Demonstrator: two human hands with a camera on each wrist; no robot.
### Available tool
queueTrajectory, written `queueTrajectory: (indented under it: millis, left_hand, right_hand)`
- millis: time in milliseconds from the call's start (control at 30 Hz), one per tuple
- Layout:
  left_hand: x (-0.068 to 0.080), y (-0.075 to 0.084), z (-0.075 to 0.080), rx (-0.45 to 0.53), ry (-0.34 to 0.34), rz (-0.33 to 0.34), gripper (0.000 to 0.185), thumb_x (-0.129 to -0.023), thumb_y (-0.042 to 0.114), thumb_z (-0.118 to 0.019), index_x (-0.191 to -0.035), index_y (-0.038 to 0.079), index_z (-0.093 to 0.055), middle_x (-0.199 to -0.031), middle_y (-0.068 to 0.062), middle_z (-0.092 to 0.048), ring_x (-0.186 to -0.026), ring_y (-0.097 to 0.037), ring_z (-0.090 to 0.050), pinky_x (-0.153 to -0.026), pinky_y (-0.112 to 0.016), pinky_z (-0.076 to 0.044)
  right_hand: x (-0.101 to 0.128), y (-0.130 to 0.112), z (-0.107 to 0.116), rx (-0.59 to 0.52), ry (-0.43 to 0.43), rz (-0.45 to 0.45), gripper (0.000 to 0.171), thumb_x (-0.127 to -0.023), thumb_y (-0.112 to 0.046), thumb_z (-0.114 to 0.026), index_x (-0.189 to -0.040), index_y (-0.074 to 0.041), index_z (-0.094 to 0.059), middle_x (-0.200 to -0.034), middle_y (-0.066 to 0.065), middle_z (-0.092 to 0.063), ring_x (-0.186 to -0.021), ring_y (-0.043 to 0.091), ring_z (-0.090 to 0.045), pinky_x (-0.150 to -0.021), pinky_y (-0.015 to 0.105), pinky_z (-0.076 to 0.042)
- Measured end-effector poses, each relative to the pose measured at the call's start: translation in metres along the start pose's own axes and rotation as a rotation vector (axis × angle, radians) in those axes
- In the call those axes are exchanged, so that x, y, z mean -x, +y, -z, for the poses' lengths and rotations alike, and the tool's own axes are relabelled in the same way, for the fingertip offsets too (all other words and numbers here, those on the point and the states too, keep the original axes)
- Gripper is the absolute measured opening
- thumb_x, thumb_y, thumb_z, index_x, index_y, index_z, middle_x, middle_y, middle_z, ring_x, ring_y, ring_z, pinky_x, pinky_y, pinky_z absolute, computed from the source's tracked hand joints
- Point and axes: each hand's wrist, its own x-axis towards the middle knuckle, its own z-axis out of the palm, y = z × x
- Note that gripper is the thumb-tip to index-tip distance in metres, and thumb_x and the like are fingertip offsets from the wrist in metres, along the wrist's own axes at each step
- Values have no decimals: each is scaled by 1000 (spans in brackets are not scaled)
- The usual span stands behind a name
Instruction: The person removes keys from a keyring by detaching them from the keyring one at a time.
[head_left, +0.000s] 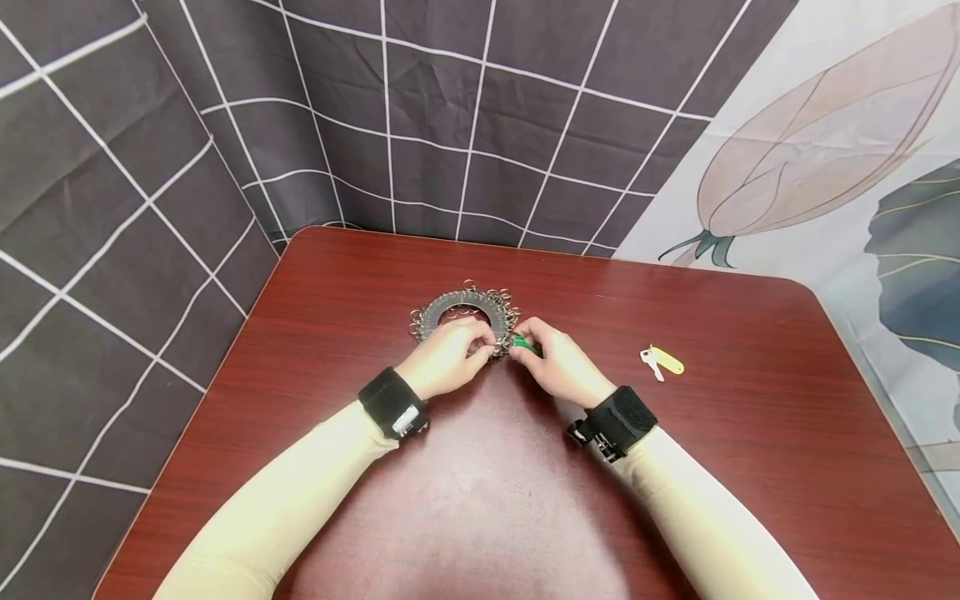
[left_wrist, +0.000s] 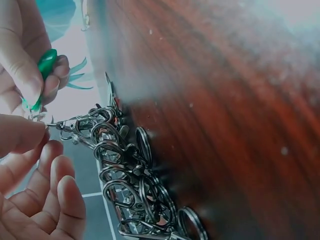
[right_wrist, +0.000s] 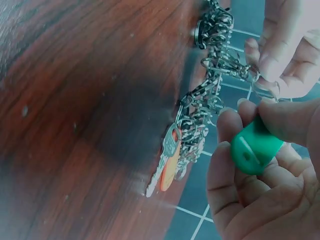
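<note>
A grey round key holder (head_left: 450,302) with many metal clasps and split rings around its edge lies on the table under both hands. My left hand (head_left: 453,358) pinches a thin metal split ring (right_wrist: 262,92) between thumb and index finger, at the holder's near right edge. Just right of it, my right hand (head_left: 555,362) grips a green plastic key tag (right_wrist: 255,145), thumb on top and fingers curled beneath. The tag's end meets the split ring between the two hands. An orange tag (right_wrist: 171,167) and a silver key (right_wrist: 162,160) hang at the holder's edge.
A yellow key tag (head_left: 667,361) with a silver key lies on the red-brown table (head_left: 750,433), to the right of my right hand. Behind the table hangs a dark curtain (head_left: 427,125) with white grid lines; a flower-patterned cloth (head_left: 810,158) is at the right.
</note>
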Motion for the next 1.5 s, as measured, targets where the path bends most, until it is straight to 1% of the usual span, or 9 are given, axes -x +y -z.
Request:
queueTrajectory:
  millis: [100, 167, 233, 333, 467, 600, 867, 1133, 1500]
  left_hand:
    - [1, 0, 1, 36, -4, 31, 6, -88, 9, -62, -93, 13, -63, -83, 5, -57, -79, -12, -56, -73, -24, -46]
    - [2, 0, 2, 55, -7, 53, 6, -88, 9, -61, -94, 13, -62, -82, 5, -58, -79, -14, -58, -73, -24, -47]
    - [2, 0, 2, 66, -5, 72, 6, -89, 10, -60, -95, 13, -62, -82, 5, -58, -79, -15, -59, -72, -24, -47]
    - [3, 0, 2, 67, 7, 84, 5, -90, 11, -58, -95, 13, -60, -82, 4, -58, -79, -15, -59, -71, -25, -47]
    - [2, 1, 2, 48, 24, 63, 5, -93, 9, -57, -97, 11, -59, -82, 2, -57, -77, -13, -56, -71, -26, -47]
    - [1, 1, 2, 34, 37, 61, 6, -95, 9, -57, -100, 10, -60, -84, 2, -58, -78, -11, -55, -73, -27, -47]
    - [-1, 4, 6, 69, 28, 100, 6, -96, 10, -58, -102, 11, -60, -87, 2, -59, -81, -10, -57, -75, -27, -48]
    - [-2, 6, 6, 83, 20, 58, 11, -95, 5, -56, -105, 9, -60, -97, 0, -62, -87, -12, -57, -79, -29, -48]
    - [0, 2, 3, 139, 15, 38, 14, -93, 3, -57, -106, 5, -59, -91, -1, -61, -83, -10, -58, -77, -22, -49]
  right_hand:
    - [0, 0, -4, -32, 2, 12, 25, -94, -14, -63, -118, -10, -57, -88, -1, -61, -78, 12, -57, -72, 33, -46]
    - [-1, 0, -6, -40, 1, 18, 28, -94, -14, -62, -121, -12, -57, -88, -2, -62, -77, 11, -58, -71, 32, -46]
    - [-1, 0, -7, -46, -1, 13, 25, -94, -14, -62, -119, -13, -58, -84, -3, -62, -75, 11, -58, -70, 32, -46]
    - [-2, -1, -9, -60, -11, -18, 17, -93, -13, -62, -109, -14, -59, -76, -4, -60, -67, 12, -56, -65, 31, -46]
    - [-4, -2, -10, -91, -42, -64, 10, -92, -13, -61, -101, -15, -57, -70, -2, -60, -61, 14, -58, -62, 31, -48]
    - [-5, -2, -10, -115, -61, -85, 7, -94, -15, -62, -98, -16, -56, -70, 1, -63, -61, 17, -62, -60, 32, -49]
    - [-6, -1, -12, -101, -57, -39, 9, -96, -16, -59, -105, -14, -60, -75, 0, -61, -59, 13, -60, -59, 32, -50]
    - [-6, -1, -13, -91, -36, -21, 5, -98, -22, -57, -94, -19, -57, -72, -1, -58, -57, 13, -59, -56, 32, -49]
    - [-7, -4, -11, -26, -10, 38, 4, -97, -15, -59, -93, -16, -58, -75, -4, -57, -62, 11, -55, -61, 31, -46]
